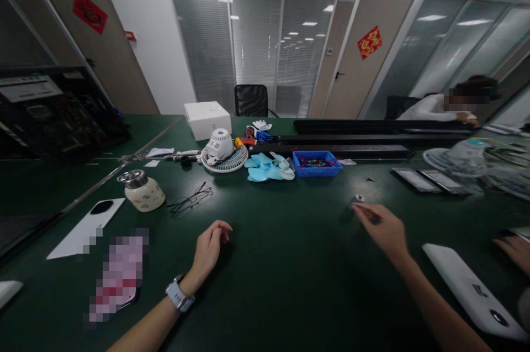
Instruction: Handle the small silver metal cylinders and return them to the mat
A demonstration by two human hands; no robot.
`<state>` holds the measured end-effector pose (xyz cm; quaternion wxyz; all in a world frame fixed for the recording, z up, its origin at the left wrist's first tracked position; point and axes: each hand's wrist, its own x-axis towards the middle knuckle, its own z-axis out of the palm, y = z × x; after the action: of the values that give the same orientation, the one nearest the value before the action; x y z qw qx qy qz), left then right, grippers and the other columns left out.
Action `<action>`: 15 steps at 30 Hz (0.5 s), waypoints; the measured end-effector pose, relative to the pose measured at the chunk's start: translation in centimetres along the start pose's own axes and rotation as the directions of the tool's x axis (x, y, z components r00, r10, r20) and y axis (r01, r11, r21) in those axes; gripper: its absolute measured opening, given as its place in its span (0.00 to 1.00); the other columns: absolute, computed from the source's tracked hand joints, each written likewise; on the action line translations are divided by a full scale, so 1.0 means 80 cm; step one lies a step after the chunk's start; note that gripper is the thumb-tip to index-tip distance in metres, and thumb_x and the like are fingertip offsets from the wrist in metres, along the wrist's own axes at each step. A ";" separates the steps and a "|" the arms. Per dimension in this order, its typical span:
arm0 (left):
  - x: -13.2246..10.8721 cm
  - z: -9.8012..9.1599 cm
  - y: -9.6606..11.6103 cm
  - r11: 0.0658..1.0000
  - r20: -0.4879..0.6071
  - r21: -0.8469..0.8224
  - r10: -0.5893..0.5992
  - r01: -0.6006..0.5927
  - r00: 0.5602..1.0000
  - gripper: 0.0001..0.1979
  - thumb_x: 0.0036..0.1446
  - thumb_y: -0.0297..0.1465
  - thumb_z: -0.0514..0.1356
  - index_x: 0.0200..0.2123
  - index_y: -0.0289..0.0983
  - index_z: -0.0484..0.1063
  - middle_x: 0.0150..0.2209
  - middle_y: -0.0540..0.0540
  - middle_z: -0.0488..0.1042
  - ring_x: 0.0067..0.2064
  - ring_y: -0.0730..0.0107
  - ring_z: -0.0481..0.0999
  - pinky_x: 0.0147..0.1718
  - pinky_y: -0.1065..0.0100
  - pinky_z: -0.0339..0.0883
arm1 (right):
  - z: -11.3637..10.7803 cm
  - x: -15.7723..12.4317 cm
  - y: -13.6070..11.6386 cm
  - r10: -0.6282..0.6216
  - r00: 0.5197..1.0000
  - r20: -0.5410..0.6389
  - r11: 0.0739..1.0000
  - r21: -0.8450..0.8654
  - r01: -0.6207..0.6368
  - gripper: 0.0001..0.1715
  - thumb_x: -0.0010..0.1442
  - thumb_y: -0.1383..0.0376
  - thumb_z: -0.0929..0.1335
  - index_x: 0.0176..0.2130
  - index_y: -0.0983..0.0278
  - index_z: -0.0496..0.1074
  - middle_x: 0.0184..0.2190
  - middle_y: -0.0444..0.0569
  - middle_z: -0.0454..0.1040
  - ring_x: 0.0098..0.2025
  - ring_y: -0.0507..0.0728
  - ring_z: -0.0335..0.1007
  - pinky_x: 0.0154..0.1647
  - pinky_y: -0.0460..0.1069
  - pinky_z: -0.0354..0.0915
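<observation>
My right hand (383,229) reaches over the green table. Its thumb and fingertips are pinched at the near side of a small dark round piece with a pale, marked top (358,199); the exact kind is too small to tell. My left hand (211,244), with a watch (180,293) on the wrist, is at the table surface, its fingers loosely bent and nothing visible in them. Nearest to it are folded eyeglasses (190,199). Beyond both hands are light-blue fan blades (265,167) and a blue tray (317,170) of small coloured parts.
At left stand a cream jar (144,192), a white flat panel (85,230) and a phone (118,274). A white fan part (221,147) and a box (207,120) are farther back. At right lie a long white casing (467,285) and another person's hand (513,251).
</observation>
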<state>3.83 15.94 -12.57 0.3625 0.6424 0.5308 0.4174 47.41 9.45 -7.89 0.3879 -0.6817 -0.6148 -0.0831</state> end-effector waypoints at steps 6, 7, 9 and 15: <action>0.000 -0.002 0.003 0.994 0.036 0.095 0.057 -0.061 0.998 0.15 0.54 0.32 0.46 0.17 0.39 0.62 0.23 0.49 0.69 0.29 0.66 0.70 0.32 0.67 0.60 | -0.036 -0.013 0.097 0.152 0.986 -0.066 0.971 -0.176 -0.162 0.26 0.56 0.45 0.63 0.37 0.61 0.78 0.34 0.53 0.77 0.31 0.58 0.72 0.31 0.52 0.64; 0.000 -0.002 0.002 0.993 0.030 0.097 0.064 -0.067 0.997 0.15 0.54 0.32 0.46 0.17 0.39 0.60 0.23 0.49 0.68 0.29 0.66 0.69 0.32 0.67 0.60 | -0.034 -0.015 0.099 0.163 0.985 -0.062 0.972 -0.163 -0.171 0.27 0.55 0.44 0.63 0.37 0.61 0.78 0.34 0.52 0.77 0.31 0.58 0.72 0.32 0.52 0.64; 0.001 -0.001 0.001 0.991 0.019 0.112 0.072 -0.074 0.997 0.14 0.53 0.32 0.46 0.16 0.39 0.59 0.22 0.50 0.68 0.27 0.67 0.68 0.30 0.68 0.59 | -0.027 -0.017 0.096 0.168 0.982 -0.083 0.975 -0.133 -0.178 0.29 0.55 0.43 0.62 0.38 0.61 0.77 0.35 0.52 0.77 0.33 0.59 0.72 0.34 0.53 0.65; 0.000 0.002 0.003 0.972 -0.028 0.218 0.090 -0.082 0.996 0.16 0.52 0.31 0.45 0.16 0.39 0.62 0.20 0.50 0.67 0.27 0.67 0.69 0.30 0.68 0.60 | -0.020 -0.009 0.094 0.225 0.974 -0.019 0.965 -0.135 -0.225 0.29 0.52 0.40 0.62 0.36 0.57 0.78 0.37 0.57 0.76 0.35 0.62 0.72 0.33 0.56 0.63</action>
<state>4.06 15.89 -12.40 0.2619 0.6926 0.5514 0.3843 54.64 8.36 -10.45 0.3485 -0.7717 -0.5258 -0.0815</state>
